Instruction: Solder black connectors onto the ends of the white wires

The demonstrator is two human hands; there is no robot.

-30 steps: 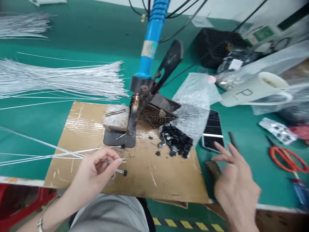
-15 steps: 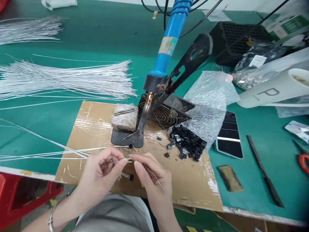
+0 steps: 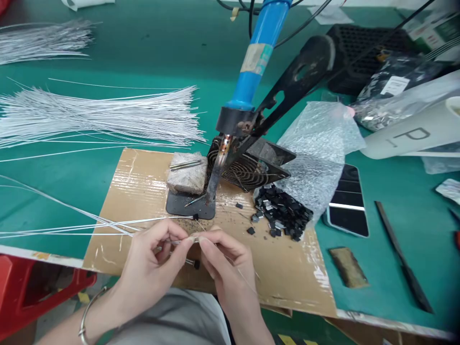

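Note:
My left hand (image 3: pixel 153 266) is closed, thumb and forefinger pinching the end of a thin white wire over the cardboard. Fingertip to fingertip with it, my right hand (image 3: pixel 232 270) is closed in a pinch on a tiny part that the fingers mostly hide. A fine bare strand (image 3: pixel 247 280) crosses the right fingers. Two white wires tipped with small black connectors (image 3: pixel 196 264) lie around the left hand, one behind it and one partly beneath. Just beyond the hands, a blue-handled soldering iron (image 3: pixel 247 86) slants down in a black stand, its tip over a dark pad (image 3: pixel 190 206).
Bundles of white wires (image 3: pixel 108 115) lie at left on the green table. A cardboard sheet (image 3: pixel 287 273) carries a wrapped block (image 3: pixel 187 172), a small fan (image 3: pixel 247 167) and a pile of black connector pieces (image 3: pixel 282 211). Rightward are a phone (image 3: pixel 347 201), a sponge (image 3: pixel 348 267) and a file (image 3: pixel 402 254).
Both hands stay fingertip to fingertip, the right fingers now closer over the small part. The fine strand at the right hand has swung rightward. The view has shifted slightly.

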